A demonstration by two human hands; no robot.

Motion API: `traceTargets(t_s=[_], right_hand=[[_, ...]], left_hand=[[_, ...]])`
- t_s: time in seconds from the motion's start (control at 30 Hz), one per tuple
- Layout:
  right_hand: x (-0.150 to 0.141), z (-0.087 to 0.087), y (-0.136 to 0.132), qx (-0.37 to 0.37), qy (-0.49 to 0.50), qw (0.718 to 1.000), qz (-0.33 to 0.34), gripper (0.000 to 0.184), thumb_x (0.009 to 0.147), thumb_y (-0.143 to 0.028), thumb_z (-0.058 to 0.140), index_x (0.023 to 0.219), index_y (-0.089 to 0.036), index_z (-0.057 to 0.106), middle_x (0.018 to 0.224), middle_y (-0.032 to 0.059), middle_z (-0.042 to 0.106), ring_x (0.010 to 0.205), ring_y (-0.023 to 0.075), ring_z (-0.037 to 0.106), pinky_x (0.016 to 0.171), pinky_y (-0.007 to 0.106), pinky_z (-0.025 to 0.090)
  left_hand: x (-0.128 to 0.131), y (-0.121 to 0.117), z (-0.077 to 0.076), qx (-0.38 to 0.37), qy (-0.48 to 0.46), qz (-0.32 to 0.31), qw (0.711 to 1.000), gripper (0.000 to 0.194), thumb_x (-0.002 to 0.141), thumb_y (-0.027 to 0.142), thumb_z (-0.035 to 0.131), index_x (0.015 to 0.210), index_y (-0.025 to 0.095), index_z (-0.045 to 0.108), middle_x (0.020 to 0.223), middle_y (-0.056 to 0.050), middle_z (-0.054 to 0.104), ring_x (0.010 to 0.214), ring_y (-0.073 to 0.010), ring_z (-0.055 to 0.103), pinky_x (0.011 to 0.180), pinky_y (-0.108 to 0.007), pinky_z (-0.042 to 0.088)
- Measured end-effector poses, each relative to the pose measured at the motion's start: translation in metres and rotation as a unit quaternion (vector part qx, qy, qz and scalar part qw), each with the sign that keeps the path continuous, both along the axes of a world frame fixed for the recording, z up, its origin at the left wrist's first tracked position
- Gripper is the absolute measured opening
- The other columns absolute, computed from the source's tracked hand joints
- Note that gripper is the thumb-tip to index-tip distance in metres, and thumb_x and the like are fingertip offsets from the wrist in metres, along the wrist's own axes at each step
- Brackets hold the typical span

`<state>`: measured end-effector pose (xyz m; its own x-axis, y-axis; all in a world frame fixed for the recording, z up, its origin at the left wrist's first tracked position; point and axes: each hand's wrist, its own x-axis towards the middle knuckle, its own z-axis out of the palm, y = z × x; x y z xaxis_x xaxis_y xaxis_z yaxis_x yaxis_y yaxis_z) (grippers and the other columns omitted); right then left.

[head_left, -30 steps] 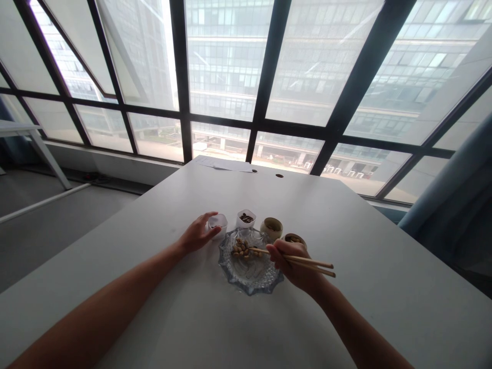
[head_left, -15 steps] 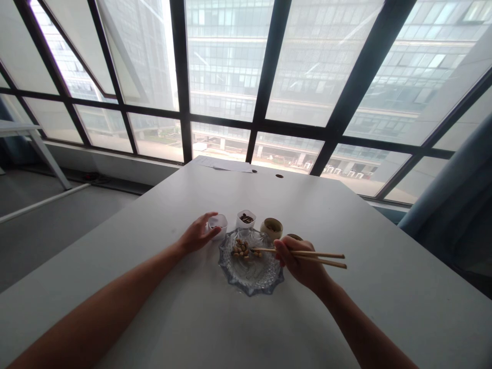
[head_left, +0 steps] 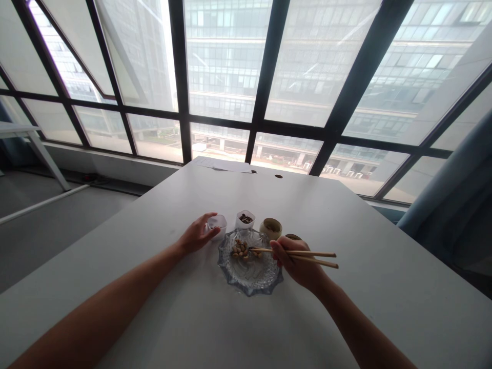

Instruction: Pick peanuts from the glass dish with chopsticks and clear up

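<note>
Chopsticks (head_left: 313,253) are gripped in my right hand (head_left: 294,261), over the right side of a scalloped clear glass plate (head_left: 251,289). Their tips reach left to a small heap of nuts (head_left: 239,249), which look like pistachios. Whether the tips pinch a piece is too small to tell. My left hand (head_left: 197,234) curls around the near left side of a small white cup (head_left: 218,222), thumb and fingers on its rim. Little of that cup's contents shows. Behind the plate stands another white cup (head_left: 245,219) with dark seeds.
A beige round bowl (head_left: 271,228) with brownish contents stands behind the plate, right of the seed cup. Another container (head_left: 293,237) is mostly hidden behind my right hand. Papers (head_left: 223,165) lie at the white table's far edge, near the windows.
My right hand and the chopsticks have shifted slightly left, the tips now closer to the heap of nuts. My left hand stays at the white cup.
</note>
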<state>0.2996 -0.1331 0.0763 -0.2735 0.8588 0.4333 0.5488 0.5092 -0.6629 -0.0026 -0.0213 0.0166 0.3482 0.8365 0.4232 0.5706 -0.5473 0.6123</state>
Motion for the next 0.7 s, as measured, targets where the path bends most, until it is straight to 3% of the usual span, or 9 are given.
traceTargets(t_s=[0.13,0.37,0.7], right_hand=[[0.001,-0.004,0.001,0.001,-0.001,1.0,0.01,0.048,0.1,-0.049,0.042,0.062,-0.021,0.047,0.052,-0.0004,0.054,0.044,0.0118,0.051,0.045,0.023,0.038],[-0.005,-0.001,-0.003,0.095,-0.086,0.991,0.038,0.048,0.101,-0.043,0.039,0.059,-0.021,0.034,0.052,-0.0042,0.038,0.044,0.0091,0.034,0.047,0.025,0.027],[0.005,0.004,-0.003,0.095,-0.083,0.992,-0.024,0.049,0.102,-0.045,0.037,0.06,-0.021,0.042,0.053,-0.0015,0.046,0.047,0.011,0.039,0.051,0.025,0.033]], left_hand=[[0.0,-0.001,0.001,-0.007,0.003,0.001,1.0,0.069,0.085,0.067,0.048,0.13,0.015,0.053,0.102,-0.012,0.067,0.081,-0.022,0.062,0.078,-0.037,0.05],[0.0,-0.001,0.001,-0.001,0.0,0.003,1.0,0.069,0.085,0.067,0.048,0.129,0.015,0.054,0.093,-0.009,0.066,0.073,-0.0191,0.058,0.073,-0.034,0.049],[0.0,0.001,-0.001,-0.002,0.006,0.002,1.0,0.067,0.086,0.066,0.048,0.13,0.015,0.053,0.094,-0.009,0.067,0.074,-0.0189,0.059,0.072,-0.033,0.048]])
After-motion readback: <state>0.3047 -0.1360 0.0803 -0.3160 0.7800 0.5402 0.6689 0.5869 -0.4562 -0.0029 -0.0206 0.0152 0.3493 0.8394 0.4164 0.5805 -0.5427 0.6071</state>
